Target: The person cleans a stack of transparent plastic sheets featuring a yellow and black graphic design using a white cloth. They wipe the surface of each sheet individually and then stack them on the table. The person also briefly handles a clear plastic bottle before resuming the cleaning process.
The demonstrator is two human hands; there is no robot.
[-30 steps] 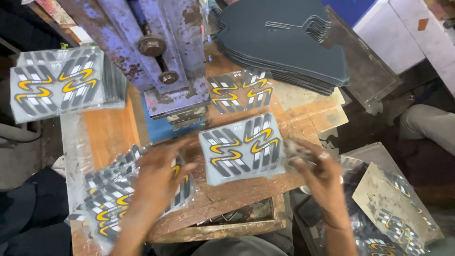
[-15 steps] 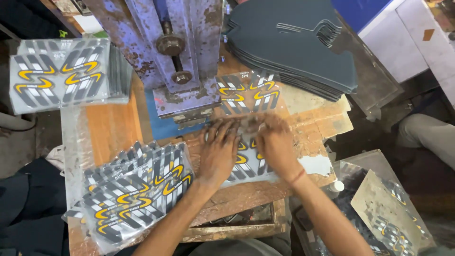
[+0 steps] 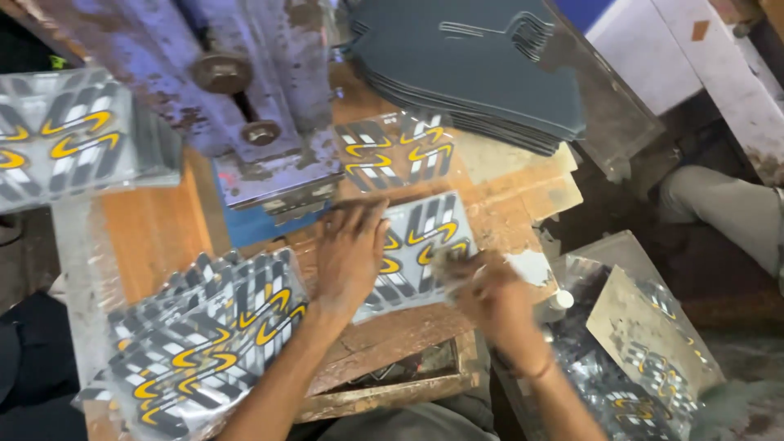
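Two hands work one printed sheet (image 3: 420,245) on the wooden tabletop (image 3: 155,237). Your left hand (image 3: 349,257) lies flat on the sheet's near-left part, fingers (image 3: 363,219) extended and close together, pressing it down. Your right hand (image 3: 490,294) is blurred at the sheet's lower right corner; whether its fingers pinch the edge cannot be told. Just beyond your left fingertips stands the blue press (image 3: 261,122). Left of that hand's wrist lies a fanned stack of like sheets (image 3: 204,343); another single piece (image 3: 396,151) lies past the fingertips. Judgement: the sheet looks thin, light, glossy and flexible, likely slippery; take it at a corner or edge.
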